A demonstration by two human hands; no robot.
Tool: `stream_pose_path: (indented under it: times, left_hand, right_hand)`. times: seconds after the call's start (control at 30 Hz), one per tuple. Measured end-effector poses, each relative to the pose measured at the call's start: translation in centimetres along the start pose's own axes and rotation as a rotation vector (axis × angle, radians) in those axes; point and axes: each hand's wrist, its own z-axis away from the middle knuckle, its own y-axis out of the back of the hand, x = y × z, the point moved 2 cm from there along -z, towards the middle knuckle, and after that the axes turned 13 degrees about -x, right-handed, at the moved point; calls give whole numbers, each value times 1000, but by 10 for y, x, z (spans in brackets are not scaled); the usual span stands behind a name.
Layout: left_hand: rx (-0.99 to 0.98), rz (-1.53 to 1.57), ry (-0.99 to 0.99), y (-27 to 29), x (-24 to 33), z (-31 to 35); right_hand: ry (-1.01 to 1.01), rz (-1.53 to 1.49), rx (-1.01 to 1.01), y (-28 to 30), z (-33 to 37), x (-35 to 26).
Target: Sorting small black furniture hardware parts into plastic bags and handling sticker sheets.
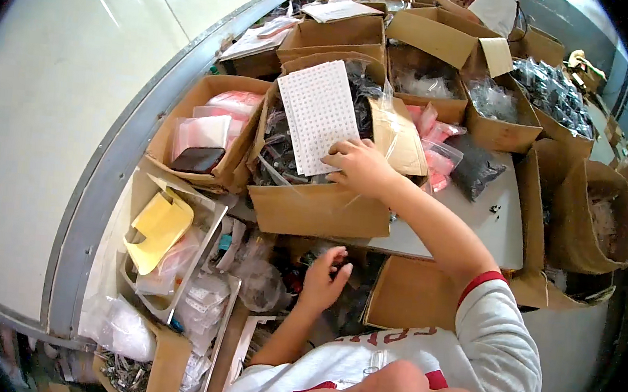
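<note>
White rectangular paper sheet (318, 114) over open brown cardboard box (318, 211), dark-filled clear plastic bag (473, 169) to the box's right

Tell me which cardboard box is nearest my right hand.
The box of dark pieces, directly beneath the right hand; unlike the others, it has the white dotted sheet lying across its contents.

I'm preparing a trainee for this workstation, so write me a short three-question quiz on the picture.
1. What is the person's right hand touching?
2. True or false: the dark bag lies to the right of the right hand.
3. What colour is the flat cut-out piece to the left of the left hand?
A) Blue
B) Yellow
C) Green

Key:
1. The white sheet covered in rows of small marks.
2. True.
3. B.
</note>
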Motion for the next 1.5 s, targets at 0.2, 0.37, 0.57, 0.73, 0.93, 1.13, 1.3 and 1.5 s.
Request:
stream_pose_path:
  times: [0.2,0.37,0.57,0.73,0.93,1.13,1.3,1.5]
  left_hand:
    - [48,-286,-400,1,68,-48]
    - [-131,-668,-648,-67,120,-169]
    - [-220,-1237,-266,-125,121,-312]
    - [-396,-1280,-245,-111,143,-317]
    - [-505,-597,-291,-111,172,-209]
    - [-653,566,187,-148,99,-114]
    - [-492,785,144,-161,75,-89]
    - [-374,598,56,-164,73,-81]
  right_hand:
    - [372,-672,415,179,123,-72]
    - [1137,-718,785,196,208,-89]
    - [1102,-1051,-90,183,283,-62]
    - [100,-1274,253,86,332,-15]
    - [-612,-1075,499,-2,324,2]
    - [-451,-820,444,-27,300,-7]
    - [-548,-828,347,-25,306,-28]
    - [-657,-890,348,-14,315,-24]
